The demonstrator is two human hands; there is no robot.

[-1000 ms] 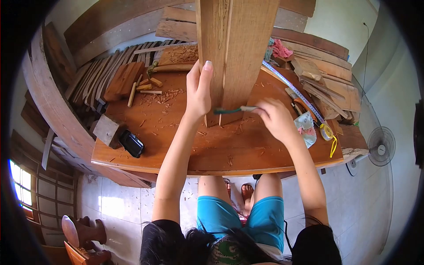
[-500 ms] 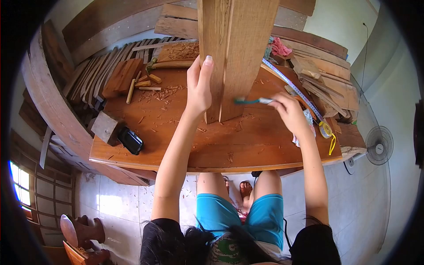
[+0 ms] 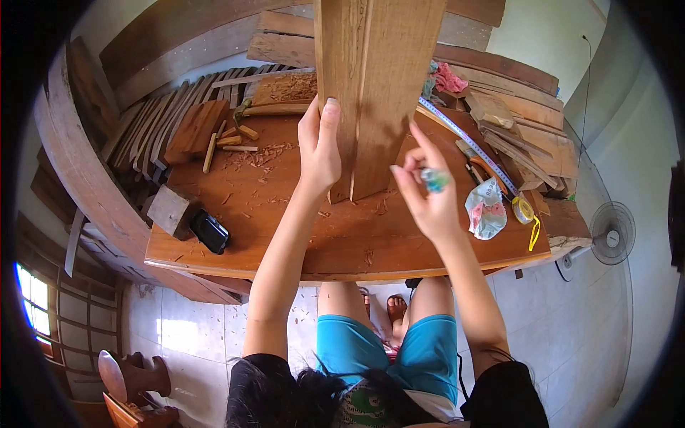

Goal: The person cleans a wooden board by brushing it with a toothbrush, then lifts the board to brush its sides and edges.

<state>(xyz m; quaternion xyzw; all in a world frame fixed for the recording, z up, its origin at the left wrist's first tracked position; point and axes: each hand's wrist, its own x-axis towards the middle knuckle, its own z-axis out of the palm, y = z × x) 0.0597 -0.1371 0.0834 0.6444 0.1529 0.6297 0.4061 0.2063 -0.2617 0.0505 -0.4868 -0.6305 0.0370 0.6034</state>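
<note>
A tall wooden piece (image 3: 382, 85) stands upright on the brown table, a lengthwise groove running down its face. My left hand (image 3: 320, 150) is closed on its left edge, thumb on the near face. Close to the right edge of that piece is my right hand (image 3: 430, 189), its thumb and index finger stretched out. The other fingers are curled round a small teal brush (image 3: 433, 180), seen nearly end-on and blurred. Reddish wood shavings (image 3: 264, 160) lie around the foot of the wooden piece and to its left.
On the right lie a tape measure (image 3: 523, 210) with its blade drawn out, a crumpled patterned wrapper (image 3: 486, 210) and stacked offcuts (image 3: 524, 135). A wooden block (image 3: 170, 210) and a black case (image 3: 210, 230) sit at the front left. Wooden slats (image 3: 153, 128) line the back left.
My right hand has moved left and turned upward, swinging the brush from sideways to nearly end-on. The wrapper behind it now shows. My left hand keeps its hold on the wooden piece.
</note>
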